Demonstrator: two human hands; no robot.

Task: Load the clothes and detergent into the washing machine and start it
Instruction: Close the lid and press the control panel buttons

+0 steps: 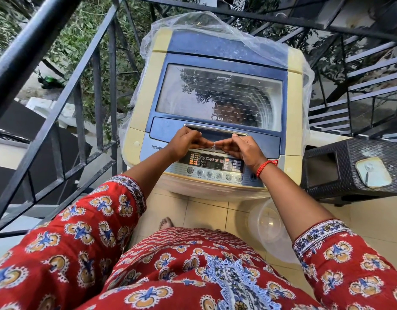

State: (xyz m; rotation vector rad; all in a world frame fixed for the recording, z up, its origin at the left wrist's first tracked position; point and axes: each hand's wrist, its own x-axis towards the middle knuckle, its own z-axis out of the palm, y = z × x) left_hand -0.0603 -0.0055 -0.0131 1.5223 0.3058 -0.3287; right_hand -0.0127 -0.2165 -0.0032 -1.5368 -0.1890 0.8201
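The washing machine [215, 108] stands in front of me on the tiled floor, railing on one side and a dark wicker stool [354, 166] on the other. Its lid [220, 97] is closed, and through the glass I make out the drum with something dark low inside; whether that is clothing or a reflection I cannot tell. A clear plastic cover [215, 25] is pushed back over the rear edge. By my feet on the floor sits a clear plastic tub [271, 229], apparently holding nothing.

My left hand [186, 142] and right hand [240, 148] meet at the lid's front edge below the handle recess [215, 130], fingers curled, pinching between them something thin that I judge to be clear film. No detergent is in sight. I judge I am still readying the machine; next the lid needs lifting by that recess.
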